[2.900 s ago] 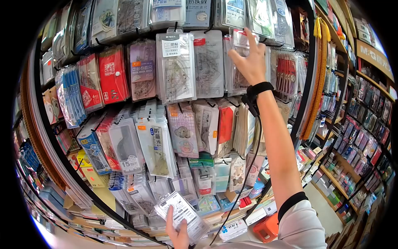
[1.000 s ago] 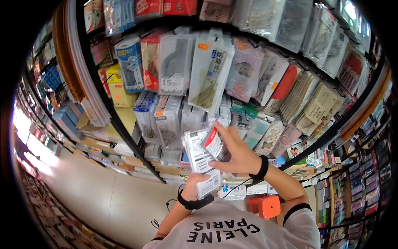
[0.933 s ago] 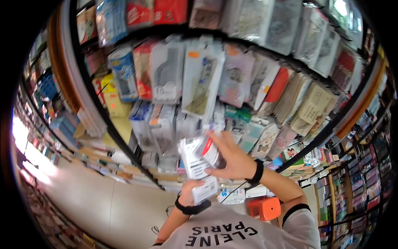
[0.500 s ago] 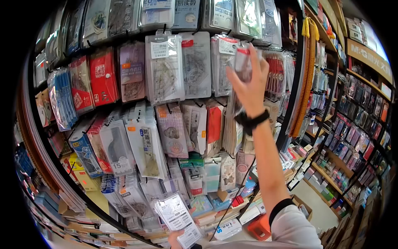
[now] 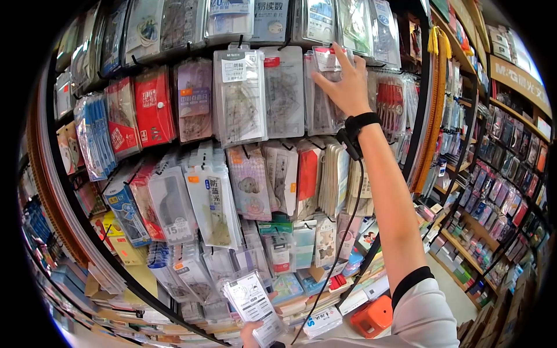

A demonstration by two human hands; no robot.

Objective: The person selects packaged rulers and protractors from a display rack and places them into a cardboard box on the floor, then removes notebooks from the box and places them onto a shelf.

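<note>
My right hand (image 5: 347,84) reaches up to a clear packet with a red-and-white label (image 5: 328,61) on a rack hook, fingers spread, thumb and fingertips at the packet's front and upper edge. A black strap with a small device (image 5: 354,134) and a cable is on that wrist. Low in the view, my left hand (image 5: 252,335) holds a clear packet with a white printed card (image 5: 254,304), its fingers partly hidden behind it. Left of my right hand hang a clear ruler packet (image 5: 284,95) and a white-labelled packet (image 5: 241,104).
Rows of hanging packets fill the rack, among them a red packet (image 5: 154,104) and a blue-and-white one (image 5: 213,203). An orange stool (image 5: 372,316) stands on the floor at lower right. More stocked shelves (image 5: 493,197) line the right side.
The packet near my right hand, which was held out in front of the others, now lies back against the hanging row. My right hand's fingers are more spread, and the view has shifted slightly.
</note>
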